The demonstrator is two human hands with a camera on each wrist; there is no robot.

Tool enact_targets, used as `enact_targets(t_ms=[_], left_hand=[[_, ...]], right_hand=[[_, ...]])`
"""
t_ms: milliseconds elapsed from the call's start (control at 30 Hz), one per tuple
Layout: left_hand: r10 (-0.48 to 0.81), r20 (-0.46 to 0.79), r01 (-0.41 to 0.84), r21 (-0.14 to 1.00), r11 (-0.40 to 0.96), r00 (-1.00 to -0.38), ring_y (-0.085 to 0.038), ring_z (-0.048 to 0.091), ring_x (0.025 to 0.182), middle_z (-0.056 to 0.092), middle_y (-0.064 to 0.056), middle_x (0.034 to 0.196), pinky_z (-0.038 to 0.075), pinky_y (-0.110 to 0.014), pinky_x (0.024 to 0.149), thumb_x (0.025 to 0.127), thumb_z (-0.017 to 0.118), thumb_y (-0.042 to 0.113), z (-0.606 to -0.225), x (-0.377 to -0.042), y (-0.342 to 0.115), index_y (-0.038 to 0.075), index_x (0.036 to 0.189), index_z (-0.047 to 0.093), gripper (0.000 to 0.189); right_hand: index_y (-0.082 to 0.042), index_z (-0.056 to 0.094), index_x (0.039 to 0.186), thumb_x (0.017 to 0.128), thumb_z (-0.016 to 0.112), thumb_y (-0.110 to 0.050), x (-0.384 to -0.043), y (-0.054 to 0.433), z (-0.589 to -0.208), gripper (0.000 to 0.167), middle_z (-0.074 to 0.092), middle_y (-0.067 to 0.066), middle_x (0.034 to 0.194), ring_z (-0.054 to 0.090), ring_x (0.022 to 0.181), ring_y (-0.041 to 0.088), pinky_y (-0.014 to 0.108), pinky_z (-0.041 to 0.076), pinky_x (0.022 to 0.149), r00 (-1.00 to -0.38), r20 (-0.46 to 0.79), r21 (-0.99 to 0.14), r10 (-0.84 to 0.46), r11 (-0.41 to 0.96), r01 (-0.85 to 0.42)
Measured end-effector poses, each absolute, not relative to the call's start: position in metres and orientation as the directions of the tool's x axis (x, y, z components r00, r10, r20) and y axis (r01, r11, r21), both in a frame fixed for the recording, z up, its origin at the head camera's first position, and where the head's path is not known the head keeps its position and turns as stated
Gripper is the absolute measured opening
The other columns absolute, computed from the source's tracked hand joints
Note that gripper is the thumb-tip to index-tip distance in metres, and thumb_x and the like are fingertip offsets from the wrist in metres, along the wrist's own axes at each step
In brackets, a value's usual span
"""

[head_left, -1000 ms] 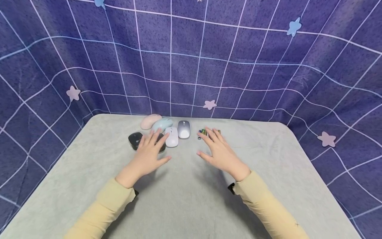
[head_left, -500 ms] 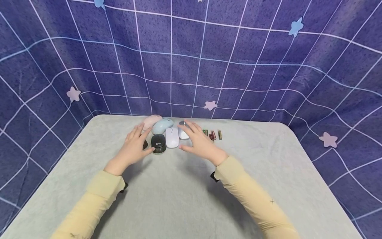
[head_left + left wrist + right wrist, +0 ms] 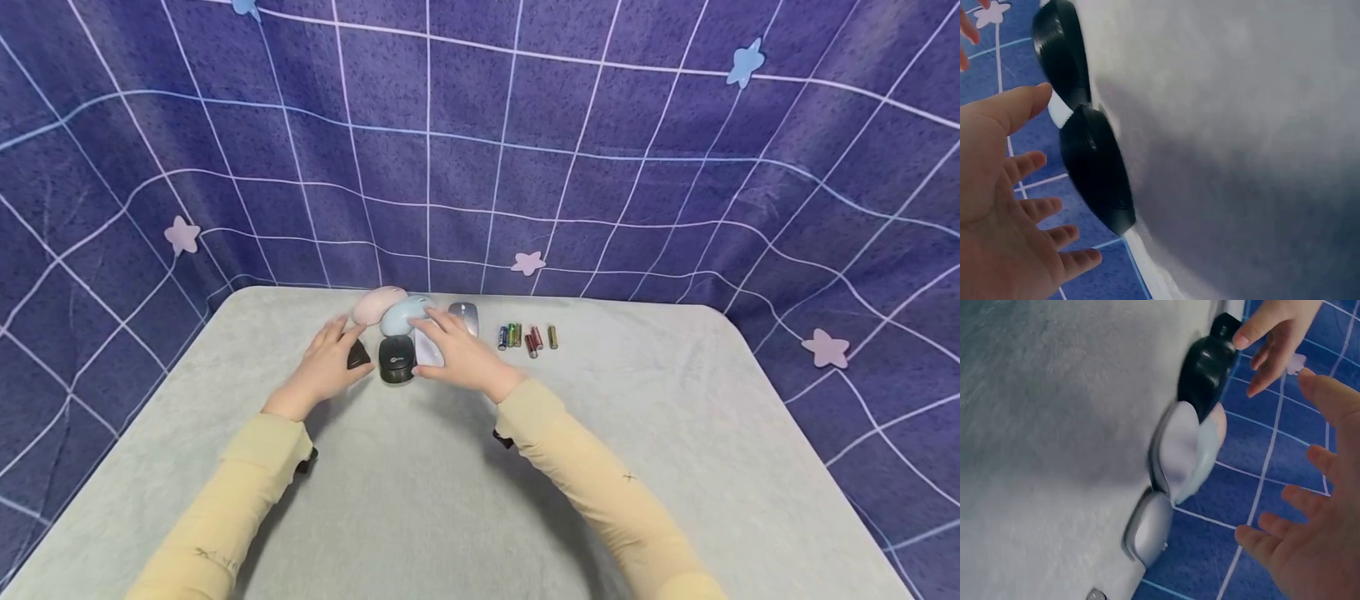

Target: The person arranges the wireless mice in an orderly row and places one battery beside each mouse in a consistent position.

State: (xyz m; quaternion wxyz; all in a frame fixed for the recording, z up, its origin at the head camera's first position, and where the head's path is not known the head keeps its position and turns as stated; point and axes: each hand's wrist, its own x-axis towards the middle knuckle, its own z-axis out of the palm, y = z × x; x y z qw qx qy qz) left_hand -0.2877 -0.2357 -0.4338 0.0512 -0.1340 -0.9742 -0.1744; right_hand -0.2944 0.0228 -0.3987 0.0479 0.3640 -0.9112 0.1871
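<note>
Both hands hover, fingers spread, over a group of computer mice. My left hand (image 3: pixel 318 371) is above the leftmost black mouse (image 3: pixel 358 354), partly covering it in the head view; the left wrist view shows its palm holding nothing. My right hand (image 3: pixel 461 354) overlaps the white mouse (image 3: pixel 428 350), thumb near its front edge. In the right wrist view that hand's fingers stay apart from the white mouse (image 3: pixel 1177 450). Between the hands lies a second black mouse (image 3: pixel 397 354). Behind are a light blue mouse (image 3: pixel 401 317) and a pink mouse (image 3: pixel 378 305); a grey mouse (image 3: pixel 467 315) is partly hidden.
Right of the mice lie several small batteries: a blue one (image 3: pixel 503 337), green ones (image 3: pixel 513 335), red ones (image 3: pixel 534 340) and a gold one (image 3: pixel 552 337). A pale grey cloth covers the table (image 3: pixel 420 500). A purple gridded curtain (image 3: pixel 480 150) hangs behind its back edge.
My right hand has moved left from over the batteries to over the white mouse, uncovering the batteries. The left hand has shifted left from the middle black mouse to the leftmost one.
</note>
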Motion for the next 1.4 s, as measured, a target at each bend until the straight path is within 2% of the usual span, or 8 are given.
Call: enact_targets(t_ms=[200, 400, 767, 1000, 1200, 1400], left_hand=[[0.252, 0.093, 0.269, 0.298, 0.916, -0.963, -0.059, 0.021, 0.131, 0.022, -0.035, 0.147, 0.021, -0.071, 0.104, 0.085, 0.066, 0.033, -0.437, -0.293, -0.239, 0.004, 0.139, 0.042, 0.066], [0.328, 0.106, 0.345, 0.248, 0.905, -0.939, -0.055, 0.032, 0.128, 0.037, -0.037, 0.137, 0.023, -0.064, 0.108, 0.085, 0.068, 0.028, -0.445, -0.298, -0.241, -0.001, 0.132, 0.050, 0.058], [0.320, 0.082, 0.330, 0.279, 0.902, -0.944, -0.051, 0.031, 0.130, 0.037, -0.036, 0.139, 0.022, -0.062, 0.109, 0.084, 0.069, 0.027, -0.444, -0.297, -0.238, -0.002, 0.132, 0.050, 0.059], [0.314, 0.065, 0.320, 0.280, 0.905, -0.947, -0.051, 0.031, 0.130, 0.036, -0.036, 0.139, 0.022, -0.062, 0.109, 0.084, 0.070, 0.029, -0.442, -0.298, -0.240, -0.002, 0.132, 0.050, 0.061], [0.315, 0.071, 0.322, 0.264, 0.909, -0.946, -0.050, 0.032, 0.130, 0.038, -0.036, 0.138, 0.023, -0.061, 0.110, 0.083, 0.070, 0.028, -0.442, -0.300, -0.242, -0.002, 0.131, 0.051, 0.060], [0.312, 0.049, 0.314, 0.256, 0.914, -0.949, -0.051, 0.031, 0.130, 0.037, -0.036, 0.138, 0.022, -0.061, 0.109, 0.083, 0.070, 0.030, -0.442, -0.302, -0.241, -0.001, 0.131, 0.050, 0.061]], right_hand=[[-0.019, 0.034, 0.146, 0.084, 0.067, -0.043, -0.299, 0.003, -0.409, 0.075, 0.022, 0.014, 0.155, 0.024, 0.140, 0.039, 0.048, 0.029, 0.113, -0.723, 0.166, -0.304, -0.670, 0.663, -0.684], [-0.018, 0.033, 0.146, 0.085, 0.066, -0.045, -0.304, -0.014, -0.422, 0.074, 0.024, 0.015, 0.154, 0.027, 0.138, 0.039, 0.044, 0.027, 0.115, -0.697, 0.131, -0.242, -0.705, 0.659, -0.712], [-0.018, 0.036, 0.146, 0.086, 0.062, -0.051, -0.310, -0.034, -0.434, 0.073, 0.032, 0.015, 0.151, 0.030, 0.139, 0.030, 0.037, 0.026, 0.116, -0.678, 0.074, -0.043, -0.731, 0.677, -0.734], [-0.022, 0.039, 0.144, 0.084, 0.061, -0.055, -0.313, -0.044, -0.438, 0.073, 0.035, 0.011, 0.149, 0.039, 0.133, 0.029, 0.039, 0.034, 0.111, -0.709, 0.047, 0.024, -0.704, 0.710, -0.704], [-0.024, 0.040, 0.144, 0.084, 0.061, -0.055, -0.314, -0.048, -0.443, 0.071, 0.035, 0.008, 0.150, 0.038, 0.134, 0.030, 0.046, 0.033, 0.111, -0.722, 0.037, 0.039, -0.691, 0.723, -0.689], [-0.025, 0.041, 0.143, 0.083, 0.062, -0.055, -0.312, -0.048, -0.442, 0.070, 0.036, 0.006, 0.149, 0.038, 0.134, 0.029, 0.047, 0.032, 0.111, -0.725, 0.032, 0.019, -0.688, 0.725, -0.688]])
